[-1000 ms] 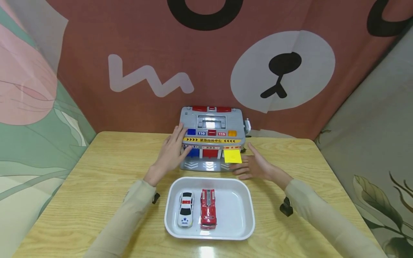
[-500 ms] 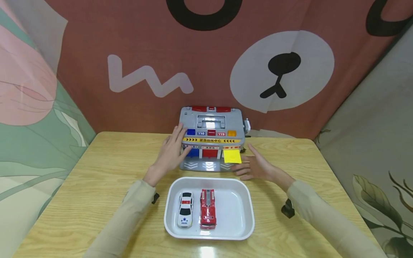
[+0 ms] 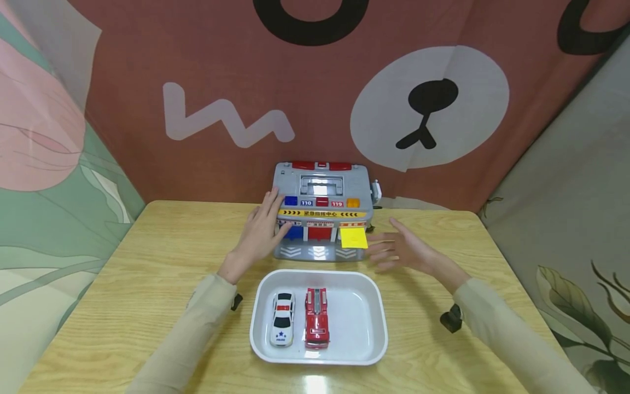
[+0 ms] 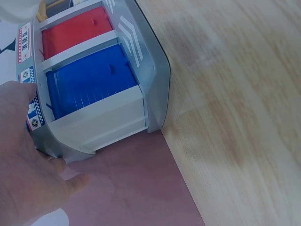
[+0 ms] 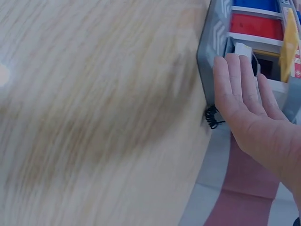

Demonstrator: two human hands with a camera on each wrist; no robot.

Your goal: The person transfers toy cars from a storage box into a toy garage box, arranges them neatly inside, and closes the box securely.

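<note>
A grey toy garage (image 3: 287, 181) stands at the back of the table. Its yellow door (image 3: 353, 238) is raised, while the blue door (image 4: 89, 80) and red door (image 4: 77, 33) are down. My left hand (image 3: 256, 235) rests on the garage's left side with its fingers extended. Beside the right front corner is my right hand (image 3: 402, 249), fingers straight and holding nothing. Part of a white object (image 5: 243, 50) shows in the bay under the yellow door; my fingers partly hide it in the right wrist view.
In front of the garage, a white tray (image 3: 356, 317) holds a toy police car (image 3: 282, 328) and a red toy fire engine (image 3: 316, 325). A black coiled cord (image 5: 211, 117) hangs by the garage's side. A printed curtain (image 3: 221, 175) hangs behind the wooden table (image 3: 162, 257).
My right hand has drawn back to the right, away from the bay under the yellow door. The left hand stays on the garage's side.
</note>
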